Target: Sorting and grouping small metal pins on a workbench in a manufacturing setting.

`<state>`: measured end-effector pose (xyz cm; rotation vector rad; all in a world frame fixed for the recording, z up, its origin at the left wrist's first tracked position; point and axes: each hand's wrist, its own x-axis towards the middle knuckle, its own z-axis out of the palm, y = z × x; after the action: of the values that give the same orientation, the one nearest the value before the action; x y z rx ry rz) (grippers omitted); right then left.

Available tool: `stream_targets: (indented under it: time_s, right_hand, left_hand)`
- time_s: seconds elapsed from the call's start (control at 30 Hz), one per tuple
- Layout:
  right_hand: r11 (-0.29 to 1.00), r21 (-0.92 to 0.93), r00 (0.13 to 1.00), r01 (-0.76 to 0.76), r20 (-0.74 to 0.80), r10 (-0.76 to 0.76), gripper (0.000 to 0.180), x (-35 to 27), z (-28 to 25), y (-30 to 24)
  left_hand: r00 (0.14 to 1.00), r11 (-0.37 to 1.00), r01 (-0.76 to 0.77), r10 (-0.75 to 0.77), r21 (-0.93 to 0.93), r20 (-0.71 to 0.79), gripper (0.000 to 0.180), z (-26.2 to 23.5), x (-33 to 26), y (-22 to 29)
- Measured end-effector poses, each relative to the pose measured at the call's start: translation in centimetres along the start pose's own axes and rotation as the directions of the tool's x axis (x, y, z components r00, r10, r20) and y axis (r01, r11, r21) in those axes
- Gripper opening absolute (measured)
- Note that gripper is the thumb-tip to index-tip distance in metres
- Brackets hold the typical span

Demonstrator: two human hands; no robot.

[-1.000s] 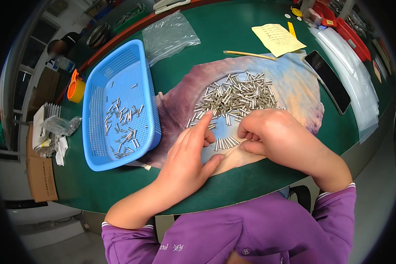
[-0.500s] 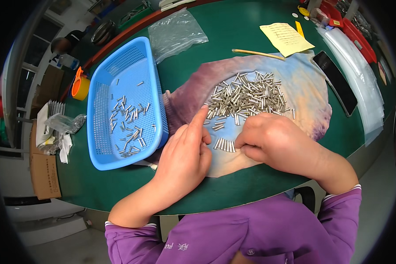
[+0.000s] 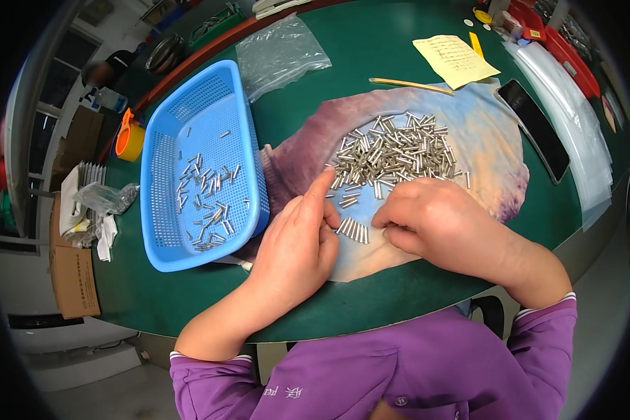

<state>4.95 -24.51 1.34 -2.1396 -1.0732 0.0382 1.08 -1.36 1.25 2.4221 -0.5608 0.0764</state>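
Observation:
Small silver metal rivets [image 3: 395, 150] lie heaped on a tie-dyed cloth [image 3: 469, 105]. Nearer me, a short row of rivets [image 3: 353, 230] lies side by side between my hands. My left hand [image 3: 294, 241] rests at the row's left end, its index finger stretched toward the heap and its thumb close to the row. The other left fingers curl under, so their tips are hidden. Just right of the row is my right hand [image 3: 434, 220], thumb and fingertips pinched together low over the cloth. Whatever lies between those fingertips is hidden.
A blue plastic basket [image 3: 247, 175] with scattered rivets stands at left. Behind the cloth are a clear plastic bag [image 3: 283, 56], a thin stick [image 3: 411, 85] and a yellow paper note [image 3: 455, 59]. A phone [image 3: 535, 129] and clear plastic sleeves [image 3: 570, 133] lie at right.
The row looks shorter and more slanted, with its right end slightly farther left. My right fingertips have shifted a little; my left hand stays nearly in place.

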Motion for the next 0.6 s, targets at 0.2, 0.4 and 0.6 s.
stream_targets:
  time_s: [0.2,0.4,0.6]
  right_hand:
    - [0.997,-0.048,0.999,-0.054,-0.007,0.054,0.012,-0.2,-0.7,-0.1]
    - [0.995,-0.057,0.997,-0.079,-0.02,0.078,0.013,-0.2,-1.0,0.0]
    - [0.992,-0.005,0.992,-0.128,-0.003,0.128,0.015,-0.1,-1.2,-0.4]
  left_hand:
    - [0.999,0.996,0.006,-0.001,-0.094,0.047,0.073,0.1,0.0,0.6]
    - [0.995,0.99,-0.029,0.042,-0.138,0.093,0.075,0.4,-0.1,0.7]
    - [0.996,0.977,0.005,0.015,-0.212,0.092,0.085,0.9,0.1,1.1]
